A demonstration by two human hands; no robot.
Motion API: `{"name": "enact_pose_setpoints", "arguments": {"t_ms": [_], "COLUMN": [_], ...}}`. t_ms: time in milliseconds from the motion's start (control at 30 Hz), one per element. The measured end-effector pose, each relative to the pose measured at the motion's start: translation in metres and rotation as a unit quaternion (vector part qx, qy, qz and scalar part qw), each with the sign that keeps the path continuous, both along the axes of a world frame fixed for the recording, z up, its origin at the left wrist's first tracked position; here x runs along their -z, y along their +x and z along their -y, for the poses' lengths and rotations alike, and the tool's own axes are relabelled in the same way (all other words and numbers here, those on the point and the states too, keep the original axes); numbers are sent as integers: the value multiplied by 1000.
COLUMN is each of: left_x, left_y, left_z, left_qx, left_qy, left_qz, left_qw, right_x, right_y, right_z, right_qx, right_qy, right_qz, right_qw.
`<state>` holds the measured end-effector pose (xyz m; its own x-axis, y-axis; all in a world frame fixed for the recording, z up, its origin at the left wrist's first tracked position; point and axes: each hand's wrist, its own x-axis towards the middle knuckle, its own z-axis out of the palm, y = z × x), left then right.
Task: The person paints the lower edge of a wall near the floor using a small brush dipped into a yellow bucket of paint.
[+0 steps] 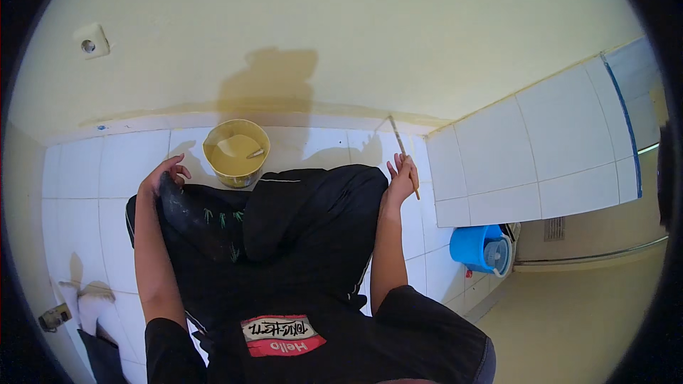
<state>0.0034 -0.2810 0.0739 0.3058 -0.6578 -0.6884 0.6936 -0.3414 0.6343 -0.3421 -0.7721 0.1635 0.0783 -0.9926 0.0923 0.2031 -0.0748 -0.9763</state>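
In my right hand (pixel 401 176) is a thin paintbrush (pixel 400 141), its tip against the low part of the yellow wall, where a darker yellow band runs above the white skirting (pixel 331 120). My left hand (pixel 172 172) rests by my dark-clad knee, fingers loosely curled and apart, with nothing visible in them. Between my hands, nearer the left, a bucket of yellow paint (pixel 236 175) stands on the white tiled floor (pixel 130 154). A light-coloured object (pixel 255 153) shows at the paint's surface; I cannot tell what it is.
A wall socket (pixel 92 45) is at upper left. White wall tiles (pixel 496 154) jut out on the right, with a blue bucket (pixel 472 248) below them. At lower left are another person's bare feet (pixel 96 304) and a metal door latch (pixel 55 318).
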Motion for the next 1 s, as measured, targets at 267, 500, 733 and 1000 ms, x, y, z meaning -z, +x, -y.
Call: {"name": "enact_pose_setpoints", "arguments": {"t_ms": [267, 500, 733, 1000], "left_x": [3, -4, -2, 5], "left_y": [3, -4, -5, -9], "left_z": [-1, 5, 4, 9], "left_qx": [15, -14, -27, -39], "left_qy": [10, 35, 51, 63], "left_qz": [-9, 5, 34, 47], "left_qw": [1000, 999, 998, 996], "right_x": [1, -1, -1, -7], "right_y": [-3, -6, -1, -1], "right_z": [1, -2, -7, -21], "right_qx": [-46, -134, -104, -83], "right_qy": [-2, -41, -77, -176], "right_qz": [-9, -60, -87, -146], "right_qw": [999, 988, 988, 970]}}
